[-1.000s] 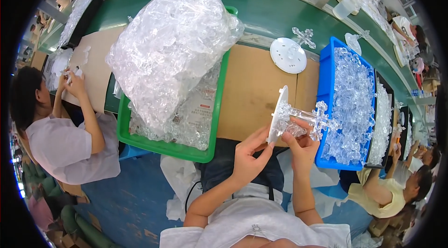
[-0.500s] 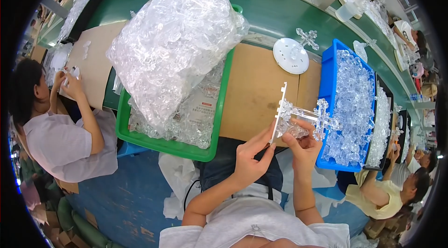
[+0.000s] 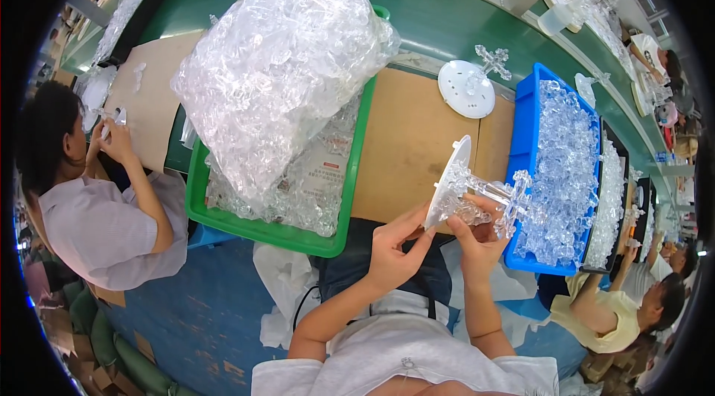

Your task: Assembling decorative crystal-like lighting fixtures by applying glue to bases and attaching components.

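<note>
Both hands now hold the clear plastic cross-topped piece with its round white base (image 3: 477, 191) tilted lower over the brown cardboard surface (image 3: 406, 143). The left hand (image 3: 391, 251) fingers pinch the base rim; the right hand (image 3: 480, 236) fingers grip the stem, beside the blue plastic bin (image 3: 525, 135).

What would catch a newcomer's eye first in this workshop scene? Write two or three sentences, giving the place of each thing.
First comes the big clear bag of transparent plastic pieces, heaped in the green tray at the middle of the bench. Below it to the right, the left hand and right hand hold a clear cross-shaped piece on a round base above the bench edge. Right beside them stands a blue bin filled with more clear pieces.
</note>
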`<state>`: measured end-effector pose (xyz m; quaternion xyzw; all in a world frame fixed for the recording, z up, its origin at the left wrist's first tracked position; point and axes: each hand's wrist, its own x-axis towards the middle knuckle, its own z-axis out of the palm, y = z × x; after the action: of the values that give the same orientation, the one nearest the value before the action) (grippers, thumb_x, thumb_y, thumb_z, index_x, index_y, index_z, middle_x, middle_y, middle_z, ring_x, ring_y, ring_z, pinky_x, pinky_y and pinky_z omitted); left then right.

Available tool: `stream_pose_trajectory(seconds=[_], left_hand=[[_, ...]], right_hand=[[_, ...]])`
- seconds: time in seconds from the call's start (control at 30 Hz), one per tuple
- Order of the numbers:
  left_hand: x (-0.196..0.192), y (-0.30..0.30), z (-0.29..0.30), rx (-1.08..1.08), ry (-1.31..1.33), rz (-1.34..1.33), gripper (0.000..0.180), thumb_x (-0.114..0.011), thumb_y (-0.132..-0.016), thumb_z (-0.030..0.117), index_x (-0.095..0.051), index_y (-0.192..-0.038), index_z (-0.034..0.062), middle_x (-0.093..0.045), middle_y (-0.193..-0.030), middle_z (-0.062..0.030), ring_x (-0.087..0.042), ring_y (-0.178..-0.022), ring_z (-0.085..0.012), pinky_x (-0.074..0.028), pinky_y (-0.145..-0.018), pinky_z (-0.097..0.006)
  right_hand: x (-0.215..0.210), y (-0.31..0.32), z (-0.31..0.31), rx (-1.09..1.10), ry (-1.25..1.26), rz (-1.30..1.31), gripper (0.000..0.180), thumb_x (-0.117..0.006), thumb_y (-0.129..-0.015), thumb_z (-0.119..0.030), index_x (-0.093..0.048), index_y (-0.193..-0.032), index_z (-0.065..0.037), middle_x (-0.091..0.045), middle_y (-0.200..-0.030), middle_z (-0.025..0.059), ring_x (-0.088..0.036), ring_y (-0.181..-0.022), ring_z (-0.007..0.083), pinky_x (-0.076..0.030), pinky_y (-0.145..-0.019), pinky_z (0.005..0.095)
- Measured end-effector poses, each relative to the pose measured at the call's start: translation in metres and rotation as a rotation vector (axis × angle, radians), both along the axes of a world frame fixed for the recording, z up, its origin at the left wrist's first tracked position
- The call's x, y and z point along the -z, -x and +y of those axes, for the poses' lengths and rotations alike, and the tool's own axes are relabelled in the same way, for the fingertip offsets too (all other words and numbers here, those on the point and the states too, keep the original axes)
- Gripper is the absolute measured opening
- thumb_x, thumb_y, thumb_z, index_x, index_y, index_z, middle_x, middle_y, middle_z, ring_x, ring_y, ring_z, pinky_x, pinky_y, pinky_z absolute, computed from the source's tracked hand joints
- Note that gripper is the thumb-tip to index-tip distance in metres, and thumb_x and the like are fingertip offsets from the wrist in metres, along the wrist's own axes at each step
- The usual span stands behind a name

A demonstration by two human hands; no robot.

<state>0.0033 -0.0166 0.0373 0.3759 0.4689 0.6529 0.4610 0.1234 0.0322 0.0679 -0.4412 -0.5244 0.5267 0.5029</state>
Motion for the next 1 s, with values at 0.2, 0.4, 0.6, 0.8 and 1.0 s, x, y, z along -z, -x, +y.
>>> stream_pose_trajectory(seconds=[0.2,0.4,0.6,0.8,1.0], left_hand=[[-0.013,-0.001,-0.002,-0.082,-0.044,0.088,0.039,-0.058,-0.079,-0.009,-0.055,-0.118,-0.0056,-0.060,-0.114,-0.0170,-0.061,-0.096,-0.0168,-0.051,-0.078,-0.026],[-0.015,0.006,0.001,-0.094,-0.103,0.280,0.039,-0.059,-0.078,-0.010,-0.056,-0.116,-0.0071,-0.059,-0.115,-0.0211,-0.063,-0.096,-0.0203,-0.051,-0.077,-0.027],[-0.008,0.009,0.002,-0.060,-0.193,0.452,0.047,-0.056,-0.073,-0.011,-0.055,-0.120,-0.0023,-0.056,-0.120,-0.0185,-0.062,-0.100,-0.0296,-0.051,-0.079,-0.029],[-0.003,0.002,-0.001,-0.037,-0.132,0.300,0.046,-0.057,-0.076,-0.010,-0.053,-0.121,-0.0034,-0.058,-0.118,-0.0185,-0.064,-0.097,-0.0241,-0.051,-0.079,-0.027],[-0.003,-0.008,-0.004,-0.010,-0.018,-0.205,0.042,-0.059,-0.081,-0.008,-0.052,-0.123,-0.0040,-0.061,-0.112,-0.0133,-0.060,-0.095,-0.0140,-0.051,-0.080,-0.026]], right_hand=[[-0.013,0.006,0.000,0.022,0.050,-0.009,0.035,-0.072,-0.073,0.004,-0.058,-0.105,0.004,-0.062,-0.097,0.0103,-0.062,-0.085,0.0135,-0.053,-0.072,0.0237],[-0.014,-0.004,0.006,-0.063,0.062,-0.129,0.033,-0.072,-0.073,0.005,-0.060,-0.104,0.004,-0.062,-0.098,0.0100,-0.062,-0.085,0.0133,-0.053,-0.072,0.0240],[-0.006,-0.011,0.008,-0.101,0.061,-0.162,0.030,-0.072,-0.072,0.003,-0.062,-0.100,0.004,-0.063,-0.096,0.0085,-0.061,-0.080,0.0116,-0.051,-0.070,0.0223],[0.007,-0.016,0.008,-0.122,0.219,0.012,0.033,-0.074,-0.070,-0.001,-0.062,-0.101,0.002,-0.062,-0.094,0.0072,-0.060,-0.080,0.0094,-0.048,-0.068,0.0195],[-0.018,-0.009,0.006,0.000,0.180,-0.055,0.033,-0.076,-0.070,0.000,-0.061,-0.098,0.004,-0.063,-0.095,0.0094,-0.060,-0.081,0.0111,-0.049,-0.070,0.0220]])
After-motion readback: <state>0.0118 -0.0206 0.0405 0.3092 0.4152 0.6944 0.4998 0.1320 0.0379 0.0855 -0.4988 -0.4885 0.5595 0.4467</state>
